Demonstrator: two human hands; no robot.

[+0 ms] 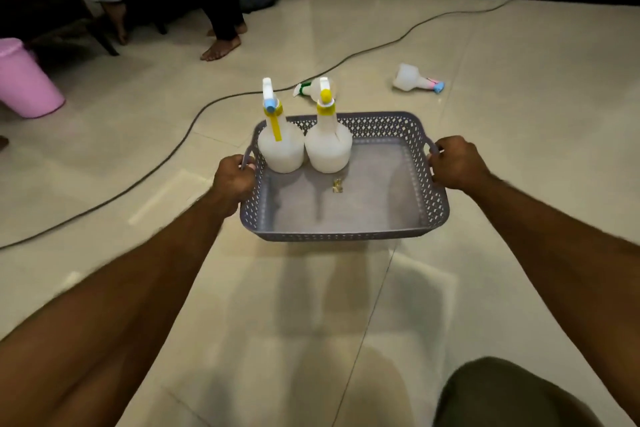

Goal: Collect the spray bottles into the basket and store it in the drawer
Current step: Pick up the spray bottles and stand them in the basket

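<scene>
Grey perforated plastic basket [346, 236] is carrying two upright translucent white spray bottles [281, 149], left hand [233, 182] and right hand [455, 163] curling tight around its side handles.

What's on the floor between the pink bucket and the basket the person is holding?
In the head view, a dark cable snakes across the tiled floor between the pink bucket and the basket; otherwise that stretch is bare tile.

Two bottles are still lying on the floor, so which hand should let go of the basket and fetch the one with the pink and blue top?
Probably the right hand. That bottle lies on the floor beyond the basket, to its right; the left hand would have to cross over.
</scene>
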